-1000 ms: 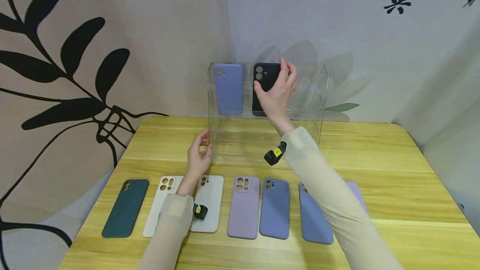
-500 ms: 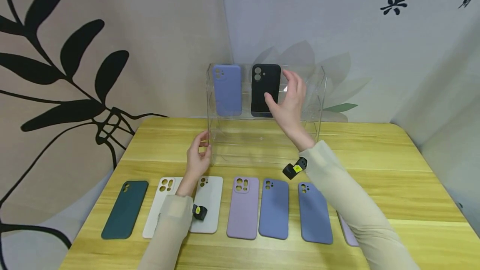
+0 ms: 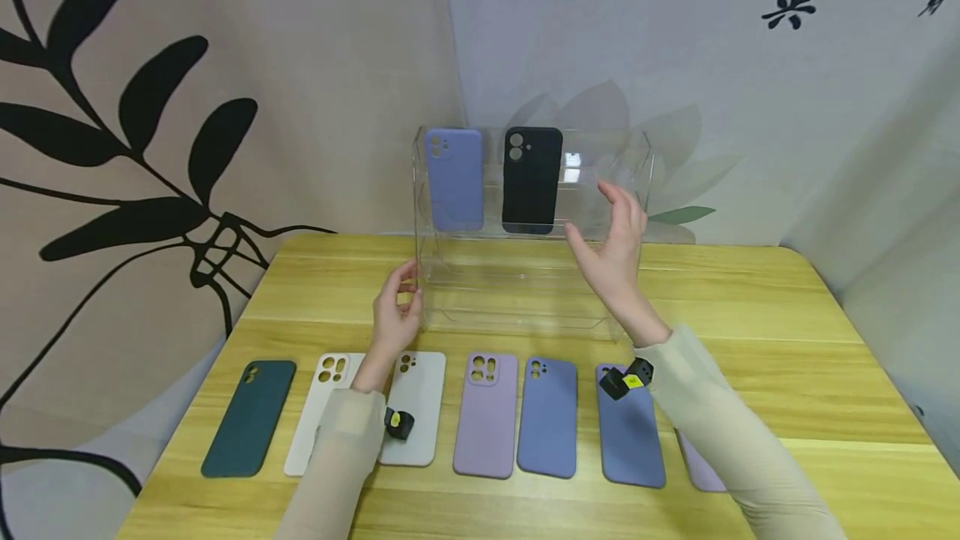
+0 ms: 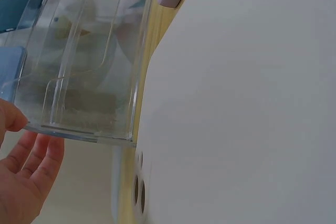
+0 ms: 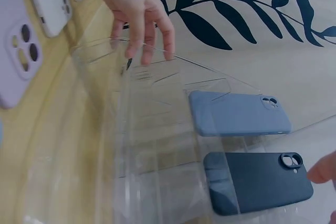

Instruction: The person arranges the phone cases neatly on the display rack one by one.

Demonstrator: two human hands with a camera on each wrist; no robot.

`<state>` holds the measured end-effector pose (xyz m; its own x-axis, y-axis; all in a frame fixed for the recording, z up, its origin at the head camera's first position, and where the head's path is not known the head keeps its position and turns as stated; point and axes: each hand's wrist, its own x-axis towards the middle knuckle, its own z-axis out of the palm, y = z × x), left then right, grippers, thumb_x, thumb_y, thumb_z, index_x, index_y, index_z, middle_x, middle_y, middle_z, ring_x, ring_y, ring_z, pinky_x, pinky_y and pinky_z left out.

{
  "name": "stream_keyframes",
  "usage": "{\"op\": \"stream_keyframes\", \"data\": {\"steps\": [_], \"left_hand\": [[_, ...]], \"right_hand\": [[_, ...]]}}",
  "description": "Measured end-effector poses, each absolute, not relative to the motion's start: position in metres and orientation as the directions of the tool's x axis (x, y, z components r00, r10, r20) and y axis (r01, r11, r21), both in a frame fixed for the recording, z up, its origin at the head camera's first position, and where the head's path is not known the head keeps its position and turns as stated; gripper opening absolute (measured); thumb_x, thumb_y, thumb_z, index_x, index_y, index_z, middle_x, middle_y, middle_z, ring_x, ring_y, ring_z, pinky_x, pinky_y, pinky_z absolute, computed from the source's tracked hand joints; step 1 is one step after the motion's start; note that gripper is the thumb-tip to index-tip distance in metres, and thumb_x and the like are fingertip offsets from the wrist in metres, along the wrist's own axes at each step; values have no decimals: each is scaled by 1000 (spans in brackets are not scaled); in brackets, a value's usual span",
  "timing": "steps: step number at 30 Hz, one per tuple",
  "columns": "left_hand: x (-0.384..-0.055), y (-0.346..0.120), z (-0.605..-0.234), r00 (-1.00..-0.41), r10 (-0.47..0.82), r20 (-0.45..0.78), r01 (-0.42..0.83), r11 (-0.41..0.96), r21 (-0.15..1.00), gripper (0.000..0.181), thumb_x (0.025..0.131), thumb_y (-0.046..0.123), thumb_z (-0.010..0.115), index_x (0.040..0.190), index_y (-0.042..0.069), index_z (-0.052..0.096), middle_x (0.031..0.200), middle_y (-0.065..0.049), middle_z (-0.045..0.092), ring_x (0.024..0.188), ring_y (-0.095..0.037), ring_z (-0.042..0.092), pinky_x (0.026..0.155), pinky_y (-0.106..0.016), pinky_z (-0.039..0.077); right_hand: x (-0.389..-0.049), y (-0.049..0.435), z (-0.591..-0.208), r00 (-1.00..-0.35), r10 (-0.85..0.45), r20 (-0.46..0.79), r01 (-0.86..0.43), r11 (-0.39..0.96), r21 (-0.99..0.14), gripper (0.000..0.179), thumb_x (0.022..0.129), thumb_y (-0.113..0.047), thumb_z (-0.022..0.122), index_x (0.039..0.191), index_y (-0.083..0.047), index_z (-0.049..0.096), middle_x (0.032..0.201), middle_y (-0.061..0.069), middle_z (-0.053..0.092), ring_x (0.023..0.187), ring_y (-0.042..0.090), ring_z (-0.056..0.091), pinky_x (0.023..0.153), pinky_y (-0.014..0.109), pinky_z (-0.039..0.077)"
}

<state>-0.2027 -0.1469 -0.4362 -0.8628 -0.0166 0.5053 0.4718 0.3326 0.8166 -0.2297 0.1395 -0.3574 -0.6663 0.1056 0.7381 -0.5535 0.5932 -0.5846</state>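
A clear acrylic display stand [image 3: 517, 298] stands near the back of the wooden table. On its upper tier a light blue phone case [image 3: 455, 182] and a black phone case [image 3: 532, 190] lean upright, with a gap between them. My left hand [image 3: 397, 307] pinches the stand's left side edge, thumb on one face and fingers on the other, as the left wrist view shows. Held in front of the stand's right part, my right hand [image 3: 615, 261] has thumb and fingers spread with nothing between them. Its fingertips [image 5: 323, 169] show at the right wrist view's edge, overlapping the black case's camera end.
Along the table front lie a dark green case [image 3: 250, 419], two white cases, a lilac case [image 3: 486, 423], two blue cases and another lilac case [image 3: 697, 465], partly hidden by my right sleeve. A patterned cloth wall [image 3: 337, 90] rises behind the table.
My right hand has let go of the black phone case and drawn back right and down. The case stays upright on the upper tier. My left hand keeps its place on the stand.
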Motion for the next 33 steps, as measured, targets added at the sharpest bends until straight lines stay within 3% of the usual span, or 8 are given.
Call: {"op": "stream_keyframes", "data": {"steps": [8,20,33], "left_hand": [[-202,-146,-437,-861,-22,508,472,337,815,45,80,-23,50,124,-15,47,109,-36,53,85,-42,54,63,-32,53],[-202,-146,-436,-870,-27,492,454,341,823,45,80,-22,50,124,-15,47,110,-35,54,86,-42,54,64,-38,53],[-203,-146,-435,-873,-10,488,457,332,825,44,81,-22,50,125,-16,46,110,-36,53,86,-44,54,64,-44,53]], "right_hand": [[-209,153,-372,-707,87,702,-539,576,-615,57,75,-4,69,125,10,45,128,24,45,120,37,34,99,48,28],[-182,178,-395,-713,94,695,-525,586,-618,54,75,0,69,123,10,48,123,25,48,119,39,38,98,48,29],[-154,210,-420,-771,140,621,-419,621,-662,54,73,5,70,122,12,48,122,27,49,117,42,37,93,52,28]]}}
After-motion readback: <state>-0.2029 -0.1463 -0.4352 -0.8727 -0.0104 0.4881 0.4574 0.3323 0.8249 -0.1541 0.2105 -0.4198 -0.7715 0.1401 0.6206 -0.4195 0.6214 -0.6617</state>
